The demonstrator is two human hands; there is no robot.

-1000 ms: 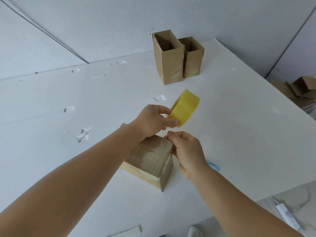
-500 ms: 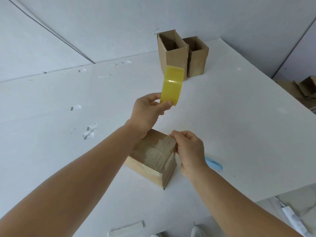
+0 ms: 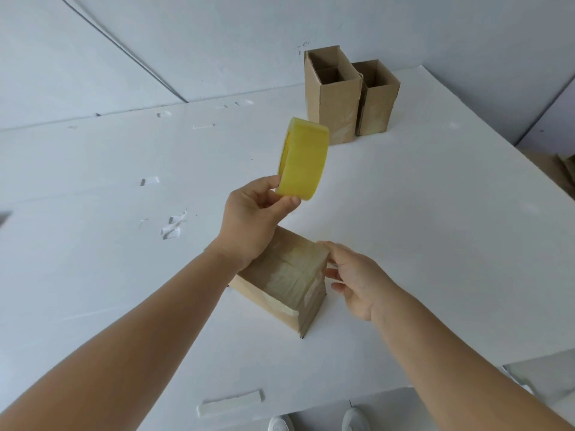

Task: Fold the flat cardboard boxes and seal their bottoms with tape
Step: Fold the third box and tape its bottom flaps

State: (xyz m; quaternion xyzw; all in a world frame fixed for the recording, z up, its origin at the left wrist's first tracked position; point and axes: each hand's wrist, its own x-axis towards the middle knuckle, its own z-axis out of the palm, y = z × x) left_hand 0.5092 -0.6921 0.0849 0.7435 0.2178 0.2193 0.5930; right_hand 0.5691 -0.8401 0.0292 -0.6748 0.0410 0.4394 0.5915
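Note:
A small cardboard box point(image 3: 287, 276) stands upside down on the white table point(image 3: 435, 244), its bottom flaps covered with clear tape strips. My left hand point(image 3: 252, 219) holds a yellow tape roll point(image 3: 303, 160) raised above and beyond the box, pinched at its lower rim between thumb and fingers. My right hand point(image 3: 354, 278) is at the box's right side, fingers loosely extended and touching the taped top edge and right face.
Two upright open cardboard boxes point(image 3: 333, 94) point(image 3: 378, 98) stand side by side at the table's far end near the wall. Flat cardboard point(image 3: 557, 169) lies off the table to the right. Dents mark the table's foam surface. My shoes point(image 3: 354, 419) show below the near edge.
My left hand has lifted the tape roll up and away from the box. My right hand has let go of its pinch at the box corner and opened against the box's side.

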